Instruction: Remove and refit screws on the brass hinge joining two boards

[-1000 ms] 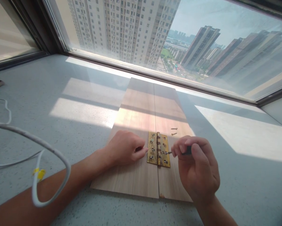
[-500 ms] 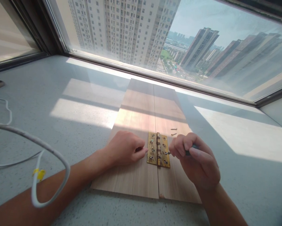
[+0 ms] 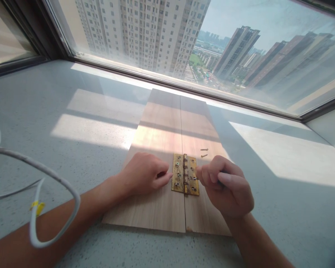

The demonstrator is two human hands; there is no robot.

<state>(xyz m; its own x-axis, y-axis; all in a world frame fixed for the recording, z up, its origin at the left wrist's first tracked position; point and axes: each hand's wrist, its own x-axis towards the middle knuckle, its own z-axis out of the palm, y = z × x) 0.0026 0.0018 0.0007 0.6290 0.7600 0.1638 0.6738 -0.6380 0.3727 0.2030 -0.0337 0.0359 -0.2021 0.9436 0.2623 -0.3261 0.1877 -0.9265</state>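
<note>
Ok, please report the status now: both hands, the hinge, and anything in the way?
Left hand fisted, fingertip against brass hinge. Right hand shut on small tool at hinge's right leaf. Two loose screws lie just beyond; nothing blocks.

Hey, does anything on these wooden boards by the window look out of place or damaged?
Two loose small screws lie on the right light wooden board, beyond the brass hinge, not in its holes. That board's near left corner looks slightly chipped. Otherwise nothing stands out.
</note>
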